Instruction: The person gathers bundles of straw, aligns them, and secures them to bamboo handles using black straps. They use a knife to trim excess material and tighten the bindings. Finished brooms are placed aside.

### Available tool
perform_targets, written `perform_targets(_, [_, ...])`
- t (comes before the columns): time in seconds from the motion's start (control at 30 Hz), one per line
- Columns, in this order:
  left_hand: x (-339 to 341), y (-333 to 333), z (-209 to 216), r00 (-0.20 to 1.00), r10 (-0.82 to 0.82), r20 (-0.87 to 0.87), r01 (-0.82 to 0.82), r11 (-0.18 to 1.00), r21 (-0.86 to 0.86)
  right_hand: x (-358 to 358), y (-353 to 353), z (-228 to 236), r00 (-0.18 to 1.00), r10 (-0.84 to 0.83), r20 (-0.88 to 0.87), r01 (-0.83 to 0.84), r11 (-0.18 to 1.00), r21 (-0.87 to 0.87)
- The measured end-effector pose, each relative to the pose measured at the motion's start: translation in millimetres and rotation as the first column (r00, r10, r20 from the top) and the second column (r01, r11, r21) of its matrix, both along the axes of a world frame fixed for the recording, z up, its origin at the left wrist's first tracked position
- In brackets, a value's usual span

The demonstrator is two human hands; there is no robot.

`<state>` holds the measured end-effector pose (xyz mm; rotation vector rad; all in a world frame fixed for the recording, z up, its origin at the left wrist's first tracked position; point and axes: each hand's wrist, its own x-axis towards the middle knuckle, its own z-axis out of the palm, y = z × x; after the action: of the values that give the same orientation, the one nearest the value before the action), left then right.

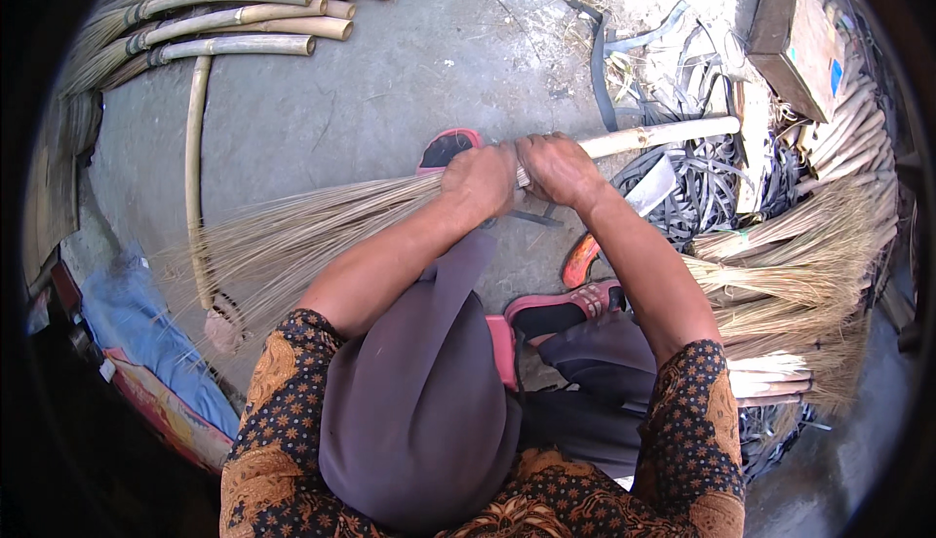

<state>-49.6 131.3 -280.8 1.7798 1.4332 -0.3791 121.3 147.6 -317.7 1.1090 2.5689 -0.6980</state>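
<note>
Head view, broom bristles (336,214) past left grip (479,183), handle (678,134) past right grip (560,170)

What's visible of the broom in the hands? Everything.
The broom has a pale, bamboo-like handle pointing right and long, thin, straw-like tan bristles fanning left. It is held crosswise before the person: the left hand grips the bristles' gathered end, the right hand the handle's inner end. Their joint is mostly hidden.

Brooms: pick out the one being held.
The broom at the centre, gripped by the left hand and right hand; the other brooms lie piled at the upper left, untouched.
</note>
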Motion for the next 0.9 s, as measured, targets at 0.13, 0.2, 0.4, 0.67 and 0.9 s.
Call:
perform_targets(0.13, [-2, 11, 0, 0.998, -0.051, -0.025, 0.048, 0.996, -0.078, 5, 2, 13, 0.983, -0.039, -0.177, 0.062, 0.99, 0.124])
perform_targets(0.2, [-2, 14, 1, 0.998, -0.05, -0.035, 0.047, 0.995, -0.084, 20, 0, 25, 0.95, -0.027, -0.312, 0.129, 0.942, 0.311])
perform_targets(0.4, [0, 17, 10, 0.997, -0.076, -0.026, 0.073, 0.992, -0.105, 98, -45, 49, 0.504, -0.831, -0.235, 0.863, 0.487, 0.133])
perform_targets(0.67, [-8, 28, 5, 0.991, -0.094, -0.095, 0.086, 0.993, -0.086, 80, -141, -16, 0.525, -0.829, 0.194, 0.834, 0.546, 0.078])
perform_targets(0.9, [-4, 24, 3, 0.993, -0.088, -0.077, 0.086, 0.996, -0.033, 73, -147, -39, 0.478, -0.856, 0.198, 0.868, 0.495, 0.044])
